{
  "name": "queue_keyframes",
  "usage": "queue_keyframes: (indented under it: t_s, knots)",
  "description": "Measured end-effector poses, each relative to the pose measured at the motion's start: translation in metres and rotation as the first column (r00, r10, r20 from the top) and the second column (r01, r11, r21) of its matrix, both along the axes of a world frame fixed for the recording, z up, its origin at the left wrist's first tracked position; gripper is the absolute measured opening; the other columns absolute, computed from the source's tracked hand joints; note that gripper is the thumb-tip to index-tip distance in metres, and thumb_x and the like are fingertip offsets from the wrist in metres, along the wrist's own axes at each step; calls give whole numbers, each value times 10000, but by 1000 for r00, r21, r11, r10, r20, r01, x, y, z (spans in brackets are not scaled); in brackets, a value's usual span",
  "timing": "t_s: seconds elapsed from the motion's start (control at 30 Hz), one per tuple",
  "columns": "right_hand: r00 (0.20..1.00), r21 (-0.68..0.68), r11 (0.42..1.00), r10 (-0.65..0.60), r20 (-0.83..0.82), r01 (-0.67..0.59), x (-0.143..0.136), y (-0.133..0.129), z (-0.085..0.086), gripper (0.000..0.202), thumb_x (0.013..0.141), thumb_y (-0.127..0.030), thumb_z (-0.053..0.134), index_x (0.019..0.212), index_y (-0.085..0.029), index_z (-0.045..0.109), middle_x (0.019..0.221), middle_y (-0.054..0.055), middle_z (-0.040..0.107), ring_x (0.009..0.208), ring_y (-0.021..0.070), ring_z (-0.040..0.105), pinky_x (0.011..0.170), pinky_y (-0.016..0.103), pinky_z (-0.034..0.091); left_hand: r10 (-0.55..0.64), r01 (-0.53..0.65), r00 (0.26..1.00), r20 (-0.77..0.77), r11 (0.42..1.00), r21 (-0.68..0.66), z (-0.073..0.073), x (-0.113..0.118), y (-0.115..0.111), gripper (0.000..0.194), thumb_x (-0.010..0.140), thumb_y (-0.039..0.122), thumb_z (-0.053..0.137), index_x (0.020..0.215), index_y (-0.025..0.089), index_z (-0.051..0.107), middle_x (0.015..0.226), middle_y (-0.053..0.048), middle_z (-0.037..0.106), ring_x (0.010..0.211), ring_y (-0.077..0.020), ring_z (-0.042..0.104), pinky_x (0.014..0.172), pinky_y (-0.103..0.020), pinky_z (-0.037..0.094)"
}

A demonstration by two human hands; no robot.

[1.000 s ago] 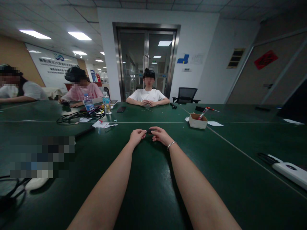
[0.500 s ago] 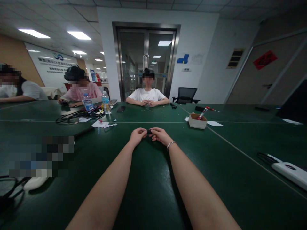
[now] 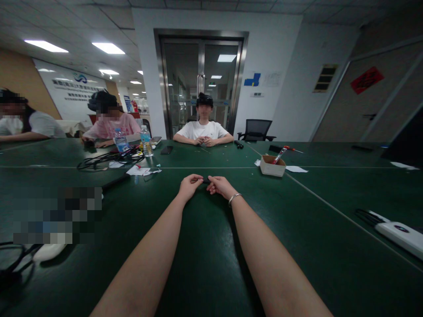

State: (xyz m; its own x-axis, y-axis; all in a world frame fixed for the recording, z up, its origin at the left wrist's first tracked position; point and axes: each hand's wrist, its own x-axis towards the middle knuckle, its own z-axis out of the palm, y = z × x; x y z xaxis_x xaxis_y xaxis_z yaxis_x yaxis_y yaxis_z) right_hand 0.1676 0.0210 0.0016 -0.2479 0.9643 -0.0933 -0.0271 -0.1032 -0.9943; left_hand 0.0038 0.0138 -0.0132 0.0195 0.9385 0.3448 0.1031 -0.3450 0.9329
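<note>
Between my two hands, just above the green table [image 3: 205,246], is a small black object [image 3: 206,180] whose kind I cannot make out. My left hand [image 3: 191,186] pinches its left end between thumb and fingertips. On the other end, the thumb and forefinger of my right hand [image 3: 222,187] are closed, with the remaining fingers curled below. A silver bracelet [image 3: 235,199] circles my right wrist. Most of the black object is hidden by my fingers.
Right of my hands stands a small box [image 3: 272,166] with a tool in it. Water bottles [image 3: 146,141], black cables [image 3: 109,159] and paper scraps [image 3: 142,170] lie ahead left. A white power strip [image 3: 401,235] is at far right. A person [image 3: 203,132] sits opposite.
The fingers of my left hand have straightened slightly and reach a little further along the black object. My right hand has hardly moved.
</note>
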Motion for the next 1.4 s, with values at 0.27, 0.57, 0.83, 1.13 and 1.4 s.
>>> queue_keyframes:
  t_s: [0.27,0.57,0.83,1.13,1.4]
  knots:
    - [1000,4,1000,21,-1,-21,0,-2,2,177,924,-232,489,802,-111,530,537,66,654,385,88,541,411,189,497,-2,8,997,84,997,-74,0,1,1,297,623,302,738,870,152,669,875,-72,679,805,-161,623,795,-311,475]
    - [1000,-13,1000,6,3,-6,-1,-4,3,166,913,-236,514,805,-112,524,536,63,652,388,88,550,418,190,502,9,-5,998,62,998,-68,-3,-1,3,303,632,282,733,897,153,667,885,-84,673,854,-172,614,771,-298,475]
    - [1000,-14,1000,5,14,-5,-1,-3,3,159,913,-225,512,802,-113,534,533,65,653,399,95,558,415,188,501,-10,17,997,74,996,-92,-1,0,0,327,628,291,738,915,155,661,917,-92,673,864,-182,620,790,-319,478]
    - [999,5,1000,7,44,-7,-1,-5,3,168,920,-220,492,801,-112,541,541,57,655,396,89,555,410,186,500,-8,22,995,99,990,-142,1,0,-2,349,653,307,728,949,149,635,962,-106,650,858,-181,623,753,-317,496]
    - [999,4,1000,0,53,0,-1,-2,0,167,914,-223,505,800,-106,543,533,50,644,384,93,559,395,184,487,-11,28,995,98,984,-176,3,3,-4,346,659,328,730,941,148,639,906,-88,652,751,-152,624,656,-270,491]
